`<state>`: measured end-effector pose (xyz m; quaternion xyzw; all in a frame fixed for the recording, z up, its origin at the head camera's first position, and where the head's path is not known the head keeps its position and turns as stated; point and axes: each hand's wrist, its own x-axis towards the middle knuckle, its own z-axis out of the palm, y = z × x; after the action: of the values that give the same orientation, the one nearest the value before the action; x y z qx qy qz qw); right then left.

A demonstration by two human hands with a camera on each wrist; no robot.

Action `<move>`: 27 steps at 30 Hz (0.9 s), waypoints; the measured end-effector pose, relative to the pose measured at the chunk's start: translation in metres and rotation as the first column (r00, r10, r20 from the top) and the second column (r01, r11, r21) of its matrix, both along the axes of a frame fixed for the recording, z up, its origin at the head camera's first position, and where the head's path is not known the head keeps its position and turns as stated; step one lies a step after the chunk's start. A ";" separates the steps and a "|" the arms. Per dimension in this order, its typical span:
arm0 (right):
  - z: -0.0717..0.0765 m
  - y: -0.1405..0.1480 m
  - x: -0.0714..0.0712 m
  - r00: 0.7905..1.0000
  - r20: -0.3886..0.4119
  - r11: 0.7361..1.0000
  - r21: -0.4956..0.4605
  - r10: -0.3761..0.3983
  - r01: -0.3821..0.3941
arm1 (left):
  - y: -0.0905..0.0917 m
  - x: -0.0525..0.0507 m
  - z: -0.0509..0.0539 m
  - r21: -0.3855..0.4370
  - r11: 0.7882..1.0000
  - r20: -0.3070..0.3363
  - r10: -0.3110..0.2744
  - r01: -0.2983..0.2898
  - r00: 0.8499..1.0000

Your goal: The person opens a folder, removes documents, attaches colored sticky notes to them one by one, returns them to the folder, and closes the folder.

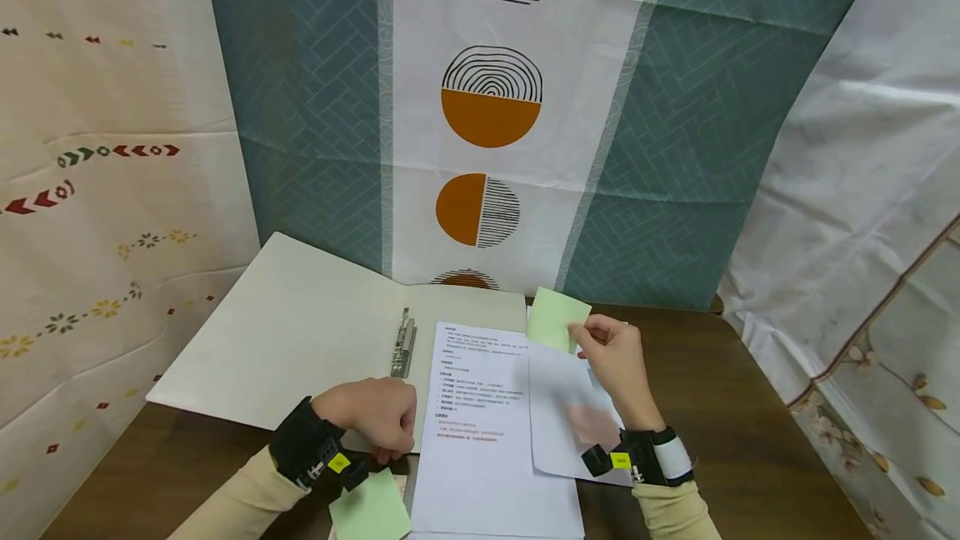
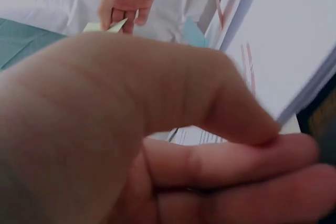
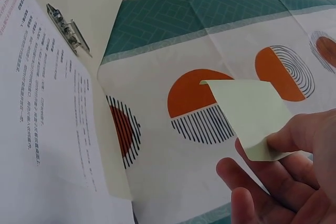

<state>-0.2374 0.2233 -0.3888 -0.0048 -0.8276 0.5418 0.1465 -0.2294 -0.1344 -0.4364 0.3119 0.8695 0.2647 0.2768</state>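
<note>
On the dark brown wooden table, identify the off-white, board-like folder spread open, with the stack of white printed paper sheets over its right panel. Locate the left hand beside the stack's left edge, with fingers curled, thumb against forefinger and nothing visible in grasp, then the right hand, with thumb and forefinger pinching one side of the thin, pale green paper note near the stack's far right corner. Expect feather-light, limp, easily creased handling; grip gently at an edge.

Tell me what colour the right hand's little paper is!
The little paper is pale green, clearest in the right wrist view.
</note>
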 end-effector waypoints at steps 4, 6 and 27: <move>0.001 0.000 0.001 1.000 -0.012 1.000 0.004 -0.014 0.014 | 0.015 -0.001 -0.001 0.059 0.998 -0.111 -0.028 0.035 0.993; 0.002 0.000 0.002 0.999 -0.033 1.000 0.006 -0.018 0.019 | 0.025 -0.002 0.000 0.082 0.996 -0.165 -0.031 0.045 0.986; -0.002 -0.016 0.009 0.950 -0.291 0.985 0.160 0.114 -0.069 | 0.079 -0.012 0.035 0.406 0.902 -0.401 0.321 -0.148 0.858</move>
<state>-0.2284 0.2070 -0.3911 0.1266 -0.8332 0.4795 0.2446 -0.2419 -0.0557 -0.4019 0.3006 0.8780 0.3711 -0.0334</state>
